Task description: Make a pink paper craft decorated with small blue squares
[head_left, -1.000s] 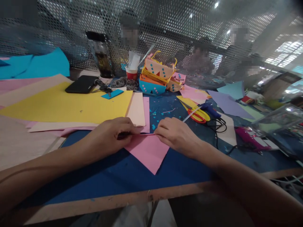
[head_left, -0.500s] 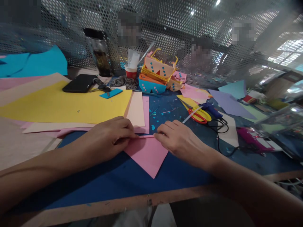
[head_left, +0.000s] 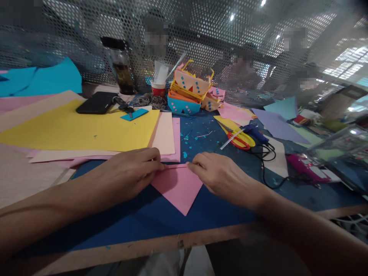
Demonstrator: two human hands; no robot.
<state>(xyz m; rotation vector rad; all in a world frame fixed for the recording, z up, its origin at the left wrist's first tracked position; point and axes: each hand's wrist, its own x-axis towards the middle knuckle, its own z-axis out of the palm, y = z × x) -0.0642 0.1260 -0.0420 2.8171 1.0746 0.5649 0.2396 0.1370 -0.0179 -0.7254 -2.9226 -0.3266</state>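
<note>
A pink sheet of paper (head_left: 180,188) lies on the blue tabletop, one corner pointing at the table's front edge. Its far edge is turned over into a narrow folded strip. My left hand (head_left: 140,168) pinches the left end of that strip, and my right hand (head_left: 214,170) pinches the right end. Between the two hands a short length of the fold shows. Fingers cover both side corners of the sheet.
Stacked sheets topped by yellow paper (head_left: 120,130) lie left, bearing a black phone (head_left: 96,102) and keys (head_left: 126,107). Behind are a bottle (head_left: 122,71), paper cup (head_left: 158,89) and decorated paper baskets (head_left: 185,103). Scissors (head_left: 240,142), a glue gun (head_left: 255,132) and its cord lie right.
Both hands keep their hold on the folded edge. The fingers have shifted slightly, with the right hand's knuckles a little lower. The view has moved very slightly.
</note>
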